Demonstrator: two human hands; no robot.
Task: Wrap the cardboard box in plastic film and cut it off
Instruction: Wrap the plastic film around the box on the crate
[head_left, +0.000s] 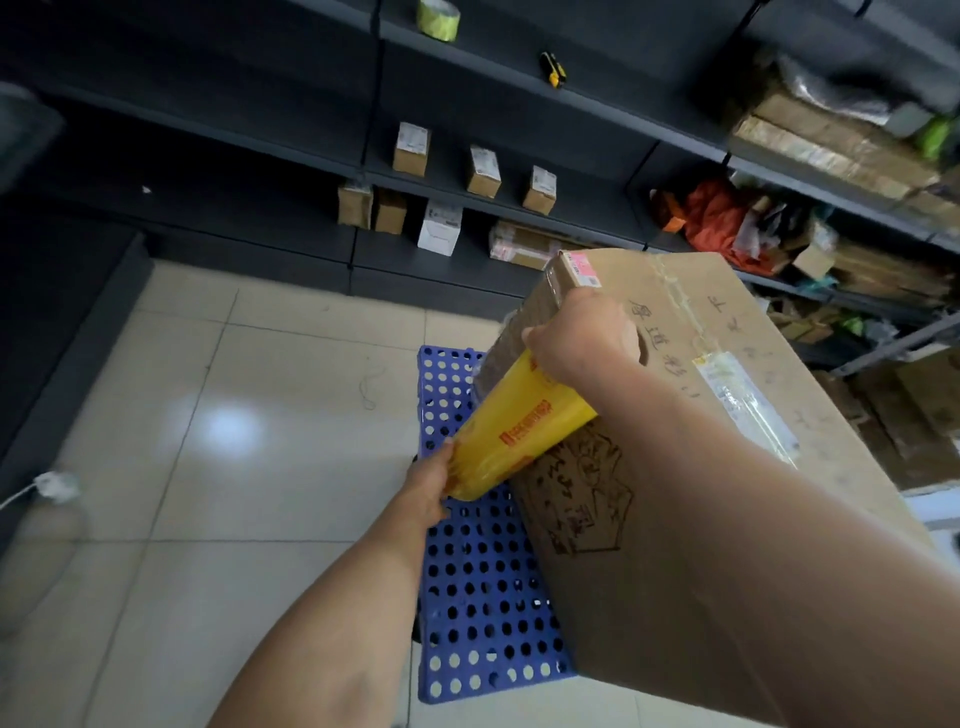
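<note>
The wrapping step is in hand. The large brown cardboard box (587, 571) is seen standing on the blue perforated plastic pallet (467, 597), which lies on the pale tiled floor (234, 415). The yellow roll of plastic film (524, 421) is held slantwise against the box's left vertical edge, touching the cardboard. It is gripped at both of its 2 ends: the lower end is clasped by the left hand (431, 488), fingers curled round the rim, and the upper end is clutched by the right hand (582, 338), pressed close to the box's top corner.

A glossy sheen can be made out on the narrow left face near that corner, so some film is judged to be laid there already. How many turns have been made cannot be told. No film can be seen over the printed front face.

For the next move, the roll would need to be carried round the box with tension held at both ends, so that the film is drawn flat and not bunched. For the cut, a blade will be wanted: a yellow-and-black utility knife (551, 67) is lying on the dark metal shelving (467, 104), well apart from both hands.
</note>
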